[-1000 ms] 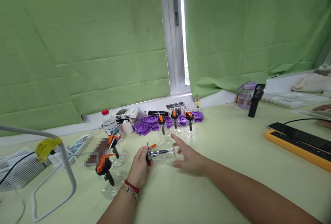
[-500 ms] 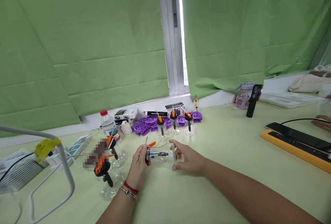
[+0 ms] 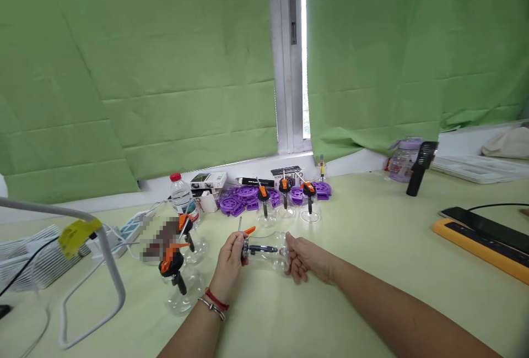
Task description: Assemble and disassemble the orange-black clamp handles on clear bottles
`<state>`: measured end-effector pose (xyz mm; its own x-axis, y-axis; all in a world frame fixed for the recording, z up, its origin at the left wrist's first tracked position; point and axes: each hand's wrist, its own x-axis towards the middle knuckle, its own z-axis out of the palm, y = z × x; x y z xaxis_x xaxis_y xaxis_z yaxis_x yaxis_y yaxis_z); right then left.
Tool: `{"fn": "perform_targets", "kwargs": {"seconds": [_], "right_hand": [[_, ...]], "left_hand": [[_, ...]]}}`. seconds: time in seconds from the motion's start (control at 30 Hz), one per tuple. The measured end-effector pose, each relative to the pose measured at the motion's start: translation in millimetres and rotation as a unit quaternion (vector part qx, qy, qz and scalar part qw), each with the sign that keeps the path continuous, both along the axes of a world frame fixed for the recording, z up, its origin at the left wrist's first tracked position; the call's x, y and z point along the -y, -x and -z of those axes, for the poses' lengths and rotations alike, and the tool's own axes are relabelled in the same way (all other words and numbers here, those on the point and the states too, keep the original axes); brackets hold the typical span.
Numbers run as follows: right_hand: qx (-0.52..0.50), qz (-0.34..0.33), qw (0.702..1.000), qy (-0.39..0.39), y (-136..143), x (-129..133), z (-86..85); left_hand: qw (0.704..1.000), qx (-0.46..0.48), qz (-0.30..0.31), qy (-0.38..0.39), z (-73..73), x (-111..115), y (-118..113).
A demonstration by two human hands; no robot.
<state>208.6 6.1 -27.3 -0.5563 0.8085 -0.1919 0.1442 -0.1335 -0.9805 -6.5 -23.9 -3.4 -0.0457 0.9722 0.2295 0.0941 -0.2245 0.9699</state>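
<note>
A clear bottle [image 3: 268, 259], narrow-waisted, lies sideways between my hands just above the table, with a dark tube inside. My left hand [image 3: 231, 253] is closed around its capped end; an orange lever and a thin metal rod stick out past the fingers. At the wide base, my right hand [image 3: 308, 259] grips the rim between thumb and curled fingers. To the left stand two similar bottles with black tops and orange levers, the nearer bottle [image 3: 182, 292] and the farther bottle [image 3: 194, 245]. Three more stand behind my hands, including the right-hand bottle [image 3: 309, 209].
Purple plastic parts [image 3: 243, 195], small boxes [image 3: 209, 180] and a red-capped water bottle [image 3: 182, 198] line the back. A grey metal frame [image 3: 111, 270] rises at left. On the right are a black handheld fan [image 3: 419, 173], a lilac-lidded jug [image 3: 403, 162] and a phone [image 3: 479, 223] on an orange-edged object.
The view has shifted, so most things appear farther right or lower. My right hand's fingers have curled in closer against the bottle's base. My left hand keeps its hold.
</note>
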Motion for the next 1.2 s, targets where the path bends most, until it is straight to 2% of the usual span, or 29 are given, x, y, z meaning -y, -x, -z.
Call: {"fn": "perform_targets", "kwargs": {"seconds": [0.07,0.17,0.23,0.33,0.4,0.43,0.5,0.57,0.67,0.73,0.8,0.87,0.93,0.97,1.03,1.07,1.13,1.2], "right_hand": [[0.027,0.034,0.997,-0.066,-1.7,3.4,-5.8],[0.057,0.059,0.967,-0.239,-5.9,10.1,-14.5],[0.103,0.038,0.925,-0.363,-7.7,14.3,-18.3],[0.173,-0.004,0.838,-0.517,-7.8,17.8,-19.8],[0.185,-0.022,0.792,-0.581,-7.4,17.9,-19.1],[0.181,-0.024,0.784,-0.593,-7.6,17.5,-18.5],[0.165,-0.012,0.807,-0.567,-8.3,16.6,-17.0],[0.143,0.004,0.859,-0.491,-8.4,15.6,-14.5],[0.067,0.012,0.949,-0.308,-4.4,13.1,-7.7],[0.004,0.002,0.988,-0.156,0.3,10.2,-2.1],[-0.025,-0.017,0.999,-0.036,3.8,7.1,1.9],[-0.015,-0.033,0.999,0.014,4.3,5.2,2.1],[0.012,-0.014,1.000,-0.012,1.8,5.8,-1.8],[0.028,0.007,0.998,-0.057,-0.2,7.0,-4.8],[0.072,0.042,0.975,-0.205,-4.4,10.5,-11.4],[0.100,0.047,0.949,-0.297,-6.2,12.1,-14.3],[0.158,0.020,0.865,-0.476,-8.0,13.8,-18.2],[0.206,-0.018,0.768,-0.606,-7.6,12.9,-19.7]], "left_hand": [[1.000,0.018,-0.005,0.007,2.6,-0.9,-0.6],[0.998,0.043,-0.022,0.029,5.6,-1.7,-1.7],[0.997,0.063,-0.030,0.045,6.6,-1.9,-1.8],[0.994,0.088,-0.012,0.060,5.9,-1.6,-1.4],[0.994,0.092,0.001,0.056,3.4,-0.4,-1.3],[0.995,0.089,0.004,0.050,1.6,0.5,-1.3],[0.997,0.072,0.005,0.036,-2.3,2.5,-1.4],[0.998,0.051,0.007,0.023,-5.5,4.3,-1.4],[1.000,0.021,0.019,0.006,-7.3,5.3,-0.7],[1.000,0.006,0.023,-0.007,-6.4,5.1,-0.1],[1.000,-0.003,0.024,-0.012,-4.6,4.4,0.1],[1.000,-0.001,0.025,-0.008,-2.5,3.5,0.0],[1.000,0.007,0.025,0.002,-0.4,2.3,-0.3],[1.000,0.014,0.021,0.008,0.5,1.6,-0.5],[0.999,0.031,0.007,0.021,2.2,0.2,-0.6],[0.999,0.042,-0.002,0.028,2.7,-0.4,-0.5],[0.997,0.065,-0.020,0.042,3.2,-1.2,-0.2],[0.994,0.087,-0.027,0.056,2.5,-1.1,0.1]]}}
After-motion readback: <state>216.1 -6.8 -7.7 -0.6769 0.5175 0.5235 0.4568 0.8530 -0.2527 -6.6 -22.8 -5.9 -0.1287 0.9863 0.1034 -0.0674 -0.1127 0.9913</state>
